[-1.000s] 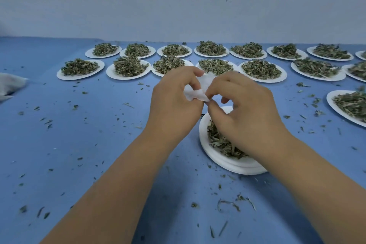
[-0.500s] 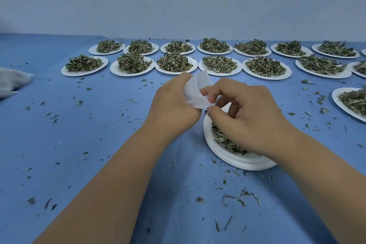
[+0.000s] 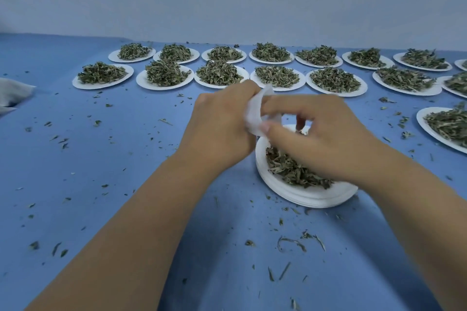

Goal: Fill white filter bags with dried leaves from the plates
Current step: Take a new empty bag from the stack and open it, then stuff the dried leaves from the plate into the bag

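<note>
Now, the blue table (image 3: 101, 184) spreads wide, scraps of leaf (image 3: 290, 242) scattered all round the stack of white plates (image 3: 310, 199). Beyond the stack sit two rows of heaped plates (image 3: 164, 88). The stack carries its own dried leaves (image 3: 290, 171). Just above its far-left rim, the left hand (image 3: 222, 129) curls round the white filter bag (image 3: 254, 116). The right hand (image 3: 328, 139) pinches the bag's edge between thumb and forefinger, other fingers bent over the stack.

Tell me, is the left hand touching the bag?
Touching. Head view: the left hand grips the bag at its left edge, fingers curled over it, no gap.
</note>
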